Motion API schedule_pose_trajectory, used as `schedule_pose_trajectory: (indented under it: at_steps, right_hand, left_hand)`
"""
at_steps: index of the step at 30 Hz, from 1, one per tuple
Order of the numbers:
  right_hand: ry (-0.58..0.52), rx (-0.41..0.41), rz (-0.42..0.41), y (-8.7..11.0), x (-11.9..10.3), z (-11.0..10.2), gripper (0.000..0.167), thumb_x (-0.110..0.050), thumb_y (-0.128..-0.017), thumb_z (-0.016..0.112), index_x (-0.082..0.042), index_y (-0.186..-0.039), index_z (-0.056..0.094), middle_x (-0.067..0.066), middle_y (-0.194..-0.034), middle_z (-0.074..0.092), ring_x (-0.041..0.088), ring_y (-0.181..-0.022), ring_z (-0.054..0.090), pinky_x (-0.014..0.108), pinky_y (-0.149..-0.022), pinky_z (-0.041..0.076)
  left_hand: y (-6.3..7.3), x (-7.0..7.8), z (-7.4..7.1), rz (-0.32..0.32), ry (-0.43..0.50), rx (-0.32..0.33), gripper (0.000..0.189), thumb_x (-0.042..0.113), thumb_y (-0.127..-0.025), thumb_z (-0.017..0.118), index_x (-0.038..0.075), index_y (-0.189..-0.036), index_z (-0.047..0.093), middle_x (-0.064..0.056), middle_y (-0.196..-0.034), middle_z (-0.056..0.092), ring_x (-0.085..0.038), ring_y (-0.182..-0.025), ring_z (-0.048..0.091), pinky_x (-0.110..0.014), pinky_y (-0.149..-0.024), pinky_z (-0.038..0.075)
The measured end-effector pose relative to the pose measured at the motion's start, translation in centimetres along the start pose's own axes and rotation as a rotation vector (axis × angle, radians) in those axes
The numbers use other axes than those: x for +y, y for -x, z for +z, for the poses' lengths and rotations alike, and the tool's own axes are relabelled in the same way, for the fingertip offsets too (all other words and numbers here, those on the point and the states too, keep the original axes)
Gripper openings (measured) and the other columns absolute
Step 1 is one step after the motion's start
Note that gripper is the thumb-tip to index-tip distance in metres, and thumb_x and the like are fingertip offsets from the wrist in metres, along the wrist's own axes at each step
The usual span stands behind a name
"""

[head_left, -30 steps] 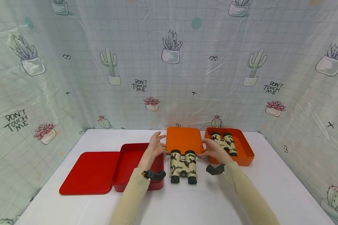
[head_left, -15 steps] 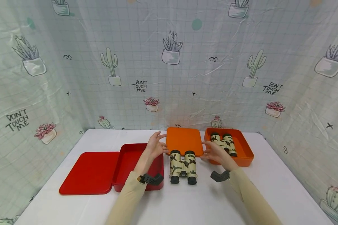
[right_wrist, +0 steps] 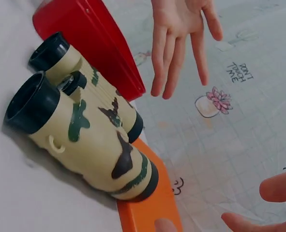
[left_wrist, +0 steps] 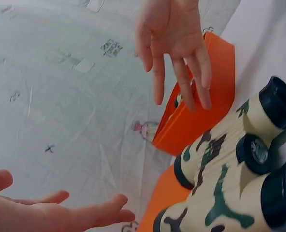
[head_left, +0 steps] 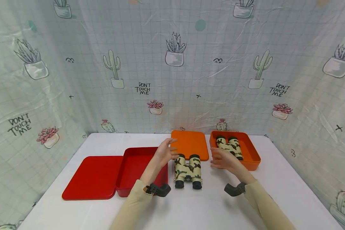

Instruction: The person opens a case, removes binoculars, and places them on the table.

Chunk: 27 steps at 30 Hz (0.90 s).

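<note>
Camouflage-patterned binoculars (head_left: 187, 172) lie on the white table, their far ends against the near edge of a flat orange lid (head_left: 189, 144). My left hand (head_left: 162, 154) hovers at their left, above the right rim of the red box (head_left: 126, 172), fingers straight and holding nothing. At their right, my right hand (head_left: 222, 158) is in the air with relaxed fingers, in front of the orange box (head_left: 251, 165). Inside that box rests a second pair of camouflage binoculars (head_left: 234, 147). The left wrist view shows both hands apart from the near binoculars (left_wrist: 220, 169).
A flat red lid (head_left: 90, 179) lies left of the red box, right up against its edge. Behind the white table (head_left: 201, 210) hangs a curtain (head_left: 198, 73) printed with cacti, which also runs along both sides.
My right hand has drawn away from the orange lid, rightward and toward me. My left hand has moved slightly, its fingers now spread by the lid's left edge. The binoculars stay in place.
</note>
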State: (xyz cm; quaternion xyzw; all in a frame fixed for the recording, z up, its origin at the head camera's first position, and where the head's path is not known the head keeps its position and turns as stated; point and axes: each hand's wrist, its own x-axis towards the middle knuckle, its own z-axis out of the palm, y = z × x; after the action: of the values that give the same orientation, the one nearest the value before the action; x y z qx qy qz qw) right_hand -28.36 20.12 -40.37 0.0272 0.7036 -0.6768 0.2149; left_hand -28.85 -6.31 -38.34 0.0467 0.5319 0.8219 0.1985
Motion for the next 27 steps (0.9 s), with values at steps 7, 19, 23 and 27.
schedule_pose_trajectory:
  at_steps: [7,19,23,27]
  right_hand:
    - [0.228,0.101,-0.101,1.8,0.4,-1.6,0.053,-0.028,-0.096,0.032,0.000,-0.140,0.021,0.030,-0.139,0.028,0.037,-0.115,0.050,0.041,-0.094,0.045]
    - [0.395,0.235,-0.106,4.0,0.6,-5.0,0.054,-0.030,-0.097,0.031,0.003,-0.138,0.022,0.031,-0.136,0.030,0.031,-0.110,0.055,0.037,-0.091,0.047]
    - [0.436,0.270,-0.107,4.4,0.9,-5.5,0.058,-0.035,-0.095,0.034,0.004,-0.137,0.023,0.031,-0.135,0.032,0.034,-0.112,0.052,0.037,-0.090,0.048]
    - [0.498,0.309,-0.132,4.9,1.4,-6.1,0.056,-0.033,-0.096,0.033,0.006,-0.135,0.026,0.032,-0.133,0.035,0.036,-0.110,0.053,0.037,-0.087,0.050]
  left_hand:
    - [0.1,-0.9,2.7,0.039,-0.181,-0.016,0.050,0.026,-0.095,0.031,0.002,-0.138,0.025,-0.026,-0.144,0.016,-0.049,-0.130,0.019,-0.053,-0.107,0.022]
    - [0.0,-2.3,6.8,0.138,-0.412,-0.035,0.041,0.023,-0.095,0.035,0.002,-0.131,0.040,-0.017,-0.138,0.036,-0.037,-0.124,0.038,-0.049,-0.101,0.036]
    - [-0.4,-3.2,7.7,0.152,-0.448,-0.048,0.040,0.022,-0.095,0.036,0.001,-0.128,0.043,-0.017,-0.136,0.040,-0.036,-0.122,0.041,-0.049,-0.098,0.038]
    - [-0.9,-4.3,8.7,0.189,-0.525,-0.052,0.036,0.020,-0.095,0.038,0.000,-0.123,0.048,-0.018,-0.130,0.047,-0.032,-0.115,0.047,-0.043,-0.090,0.047]
